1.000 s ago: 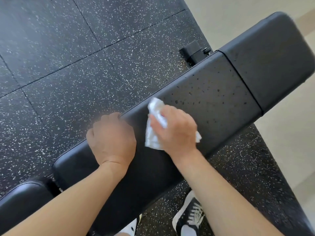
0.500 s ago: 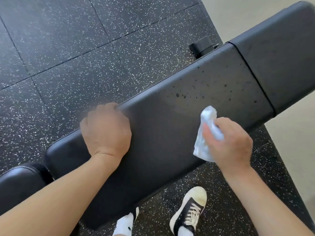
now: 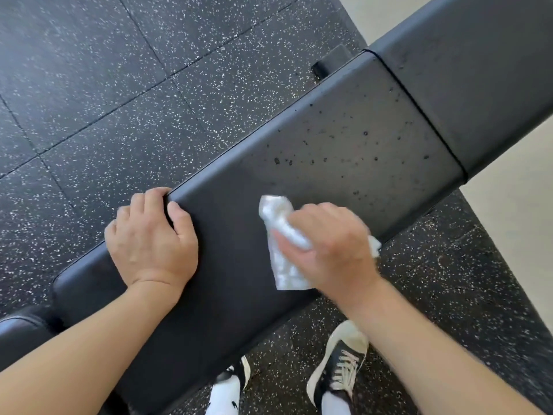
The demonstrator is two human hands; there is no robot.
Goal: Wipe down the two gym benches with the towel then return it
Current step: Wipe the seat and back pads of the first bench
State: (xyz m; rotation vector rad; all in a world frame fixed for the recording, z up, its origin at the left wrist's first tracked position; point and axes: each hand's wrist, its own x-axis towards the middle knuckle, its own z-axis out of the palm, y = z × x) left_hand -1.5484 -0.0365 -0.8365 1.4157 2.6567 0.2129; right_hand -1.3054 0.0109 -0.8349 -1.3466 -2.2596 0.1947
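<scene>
While your right hand grips the crumpled white towel, fingers curled round it and pressing it onto the black bench pad, your left hand braces on the same pad, its fingers hooked over the far edge and the thumb lying on top. Your towel sits near the middle of the pad's length, toward the near edge, with one corner poking out past your wrist side. Dark droplets speckle the pad beyond the towel, toward the seam with the next pad section. Below the bench, your black-and-white sneaker stands on the speckled rubber floor.
</scene>
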